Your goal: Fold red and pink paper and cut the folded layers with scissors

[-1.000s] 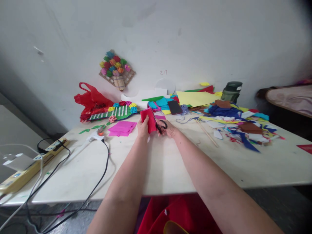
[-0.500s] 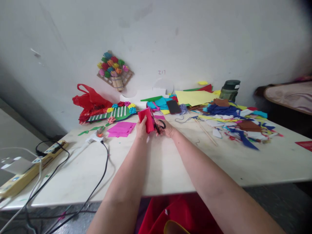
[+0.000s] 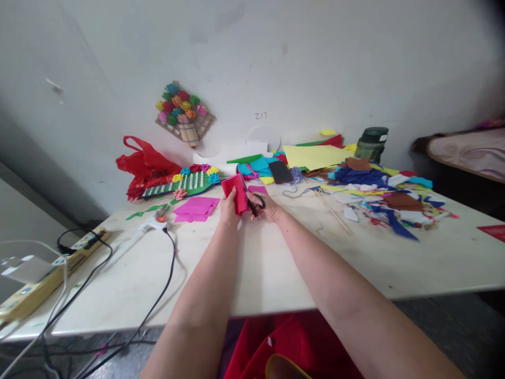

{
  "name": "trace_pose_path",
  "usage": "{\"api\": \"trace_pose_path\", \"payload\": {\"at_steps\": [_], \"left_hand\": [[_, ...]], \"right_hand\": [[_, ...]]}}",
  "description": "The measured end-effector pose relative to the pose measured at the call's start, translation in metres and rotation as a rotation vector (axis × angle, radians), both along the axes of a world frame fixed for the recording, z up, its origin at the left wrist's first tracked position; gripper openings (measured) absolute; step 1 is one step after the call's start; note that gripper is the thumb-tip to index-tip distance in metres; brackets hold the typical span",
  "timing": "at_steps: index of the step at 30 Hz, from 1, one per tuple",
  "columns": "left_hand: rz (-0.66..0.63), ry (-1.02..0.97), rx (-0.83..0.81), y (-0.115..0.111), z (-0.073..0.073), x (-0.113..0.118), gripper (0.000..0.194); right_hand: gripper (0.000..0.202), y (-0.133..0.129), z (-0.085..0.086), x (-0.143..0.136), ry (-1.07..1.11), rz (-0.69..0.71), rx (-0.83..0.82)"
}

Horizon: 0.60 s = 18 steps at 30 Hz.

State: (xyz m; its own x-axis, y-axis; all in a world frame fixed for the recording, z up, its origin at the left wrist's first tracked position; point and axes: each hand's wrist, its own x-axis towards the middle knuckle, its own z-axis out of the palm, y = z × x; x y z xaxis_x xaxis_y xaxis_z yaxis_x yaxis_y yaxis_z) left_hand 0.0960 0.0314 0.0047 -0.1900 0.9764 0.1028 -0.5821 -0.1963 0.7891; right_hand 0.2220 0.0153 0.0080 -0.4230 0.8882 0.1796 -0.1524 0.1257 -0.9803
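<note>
My left hand (image 3: 229, 207) is closed on a small stack of red paper (image 3: 239, 196), held upright a little above the table, with the thumb across its face. In my right hand (image 3: 270, 208) is a pair of scissors with black handles (image 3: 259, 201). The blades point away from me along the right edge of the red paper and are partly hidden by it. Pink paper squares (image 3: 196, 209) lie on the table left of my left hand. Another pink piece (image 3: 258, 189) lies just behind the scissors.
A glue gun (image 3: 154, 223) with a black cord lies at left near a power strip (image 3: 55, 273). Behind are a red plastic bag (image 3: 148, 163), paper flowers (image 3: 214, 178) and a phone (image 3: 281, 172). Wooden sticks (image 3: 333, 212), coloured scraps (image 3: 402, 202) and a green bottle (image 3: 371, 145) are at right.
Both hands, the red paper and the scissors stay in nearly the same place. The view has shifted very slightly.
</note>
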Motion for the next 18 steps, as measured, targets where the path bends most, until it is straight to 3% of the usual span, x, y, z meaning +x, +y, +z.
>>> {"api": "trace_pose_path", "payload": {"at_steps": [9,18], "left_hand": [[0.049,-0.038,-0.036,-0.0008,0.0029,0.0025,0.015],[0.039,-0.059,-0.022,-0.0008,0.0028,0.0013,0.017]], "right_hand": [[0.04,0.0011,-0.0007,-0.0033,0.006,-0.047,0.026],[0.04,-0.0014,0.0019,-0.0059,-0.008,-0.094,0.044]]}}
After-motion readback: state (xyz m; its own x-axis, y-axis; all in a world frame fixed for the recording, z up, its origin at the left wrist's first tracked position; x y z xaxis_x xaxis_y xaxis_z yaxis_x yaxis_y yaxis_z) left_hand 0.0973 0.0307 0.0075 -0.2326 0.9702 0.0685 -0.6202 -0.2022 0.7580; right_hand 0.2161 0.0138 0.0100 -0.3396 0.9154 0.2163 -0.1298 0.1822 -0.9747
